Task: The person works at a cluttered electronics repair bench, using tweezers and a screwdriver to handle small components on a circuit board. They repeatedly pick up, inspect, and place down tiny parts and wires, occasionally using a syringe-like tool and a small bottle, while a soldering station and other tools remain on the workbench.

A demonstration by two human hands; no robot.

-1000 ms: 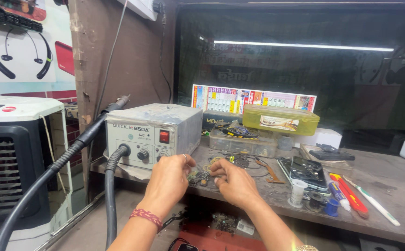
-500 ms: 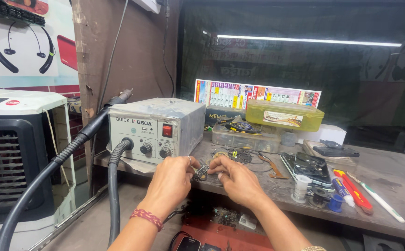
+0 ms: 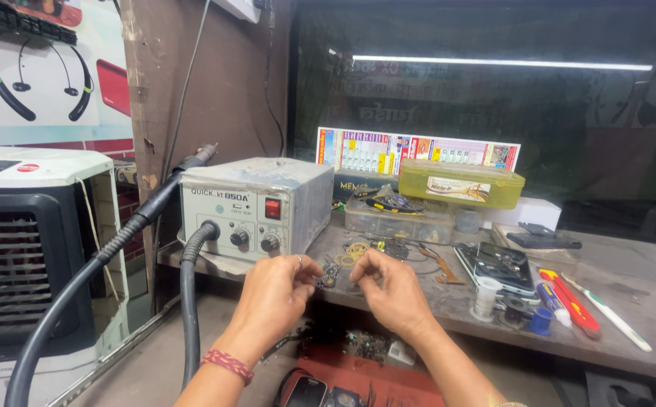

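Both hands (image 3: 335, 290) pinching small part (image 3: 329, 277)

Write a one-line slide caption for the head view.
Left hand and right hand pinch small parts beside a grey hot-air station.

1 head camera: you look forward and slightly down, close over workbench (image 3: 629, 264), your hands low centre.
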